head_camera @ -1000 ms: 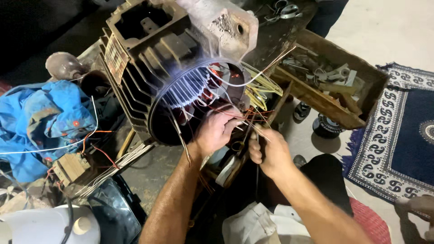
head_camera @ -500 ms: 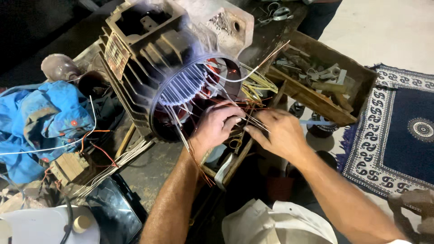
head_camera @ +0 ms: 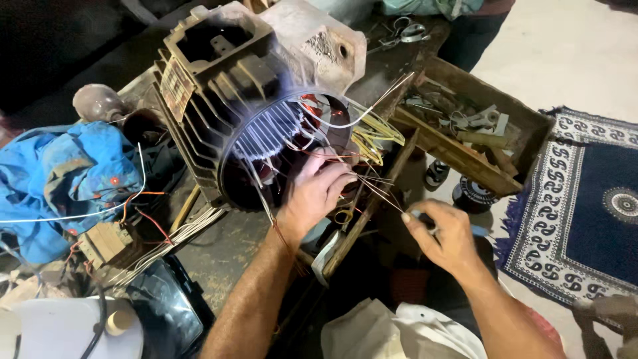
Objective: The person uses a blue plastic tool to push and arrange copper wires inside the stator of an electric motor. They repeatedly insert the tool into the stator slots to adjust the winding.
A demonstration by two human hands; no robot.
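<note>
Beside left hand [head_camera: 318,193], wooden tray [head_camera: 525,133], metal tools [head_camera: 475,119]

Pale floor [head_camera: 585,60], dark blue patterned rug [head_camera: 591,206], cluttered dark workbench [head_camera: 219,259] under dim light.

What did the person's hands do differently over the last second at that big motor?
The right hand drew back from the motor's opening toward the person, pinching thin wire strands that now stretch out from the windings. The left hand stayed at the lower edge of the opening, fingers on the windings. The ribbed motor housing, blue cloth and wooden tool tray did not move.
</note>
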